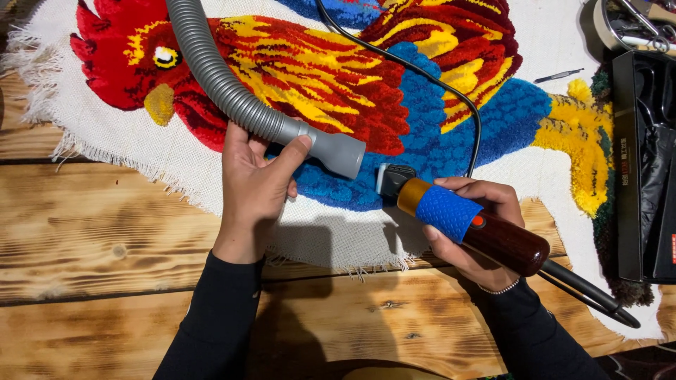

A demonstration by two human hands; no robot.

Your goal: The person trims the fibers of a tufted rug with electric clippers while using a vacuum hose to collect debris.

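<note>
My left hand [257, 179] is wrapped around the grey vacuum hose [232, 84], gripping just behind its smooth nozzle [336, 150], thumb pressed along the top. The nozzle mouth sits over the blue belly of the rooster rug [422, 105], low against the pile. My right hand [473, 229] is closed around the electric trimmer [465, 218], fingers curled under its blue grip, the dark wooden handle sticking out back toward me. The trimmer's head rests on the rug's blue tufting, just beside the nozzle mouth. Its black cord [451, 91] loops up across the rug's body. The rug lies flat on the wooden bench [105, 239], frayed cloth edge hanging near my wrists. Beyond the rug's yellow tail stands a black box [644, 169], and small tweezers [558, 75] lie on the white backing above that tail.
</note>
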